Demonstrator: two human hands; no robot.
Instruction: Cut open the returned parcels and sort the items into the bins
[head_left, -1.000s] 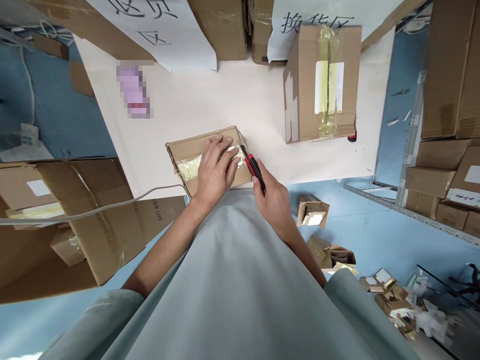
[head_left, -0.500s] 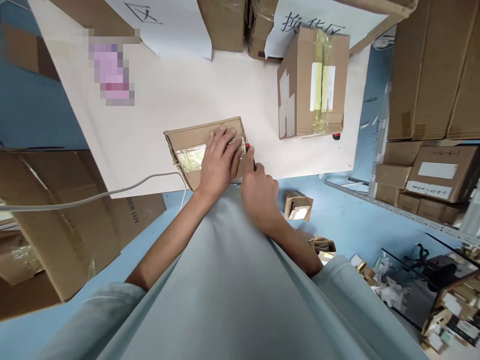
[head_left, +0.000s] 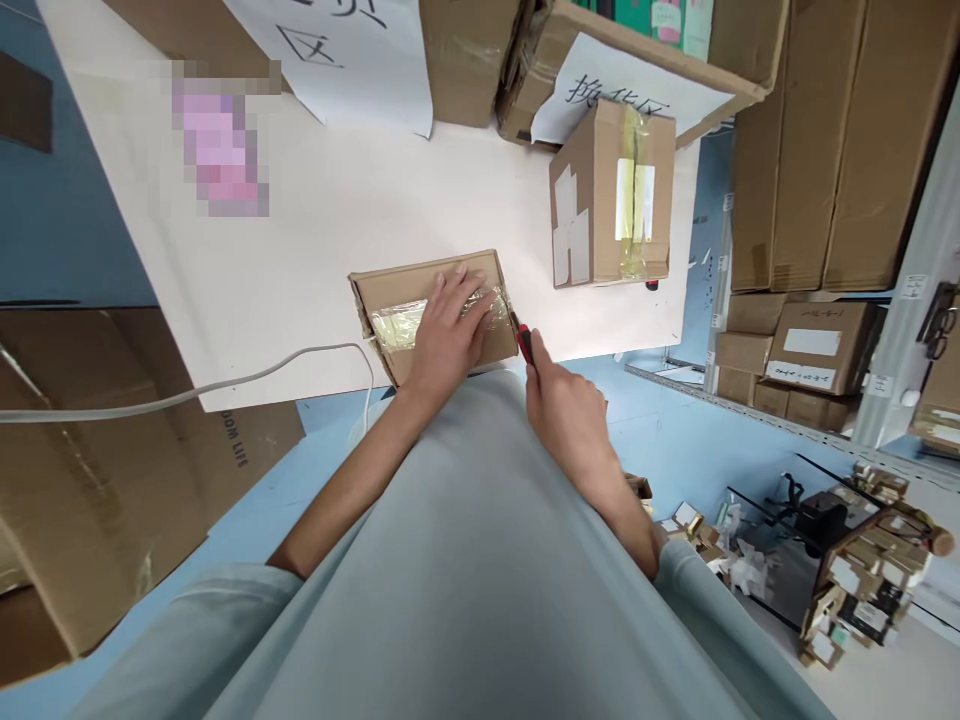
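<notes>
A small flat cardboard box (head_left: 420,285) lies near the front edge of the white table (head_left: 300,250), with clear tape and a label strip across its top. My left hand (head_left: 448,325) rests on the box with its fingers stretched out over the tape. In my right hand (head_left: 566,410) is a red and black utility knife (head_left: 525,343), its handle wrapped by the fingers. The knife's tip is at the right end of the box, by the tape; whether the blade is in the seam I cannot tell.
A larger taped carton (head_left: 574,190) stands at the right of the table, before open boxes with paper signs (head_left: 630,90). A grey cable (head_left: 300,352) runs over the table's front left. A big carton (head_left: 112,450) stands left; shelves with boxes (head_left: 810,340) are at right.
My right hand and the knife have moved from the top of the box to its right end. The left hand stays on the box. The view has shifted slightly.
</notes>
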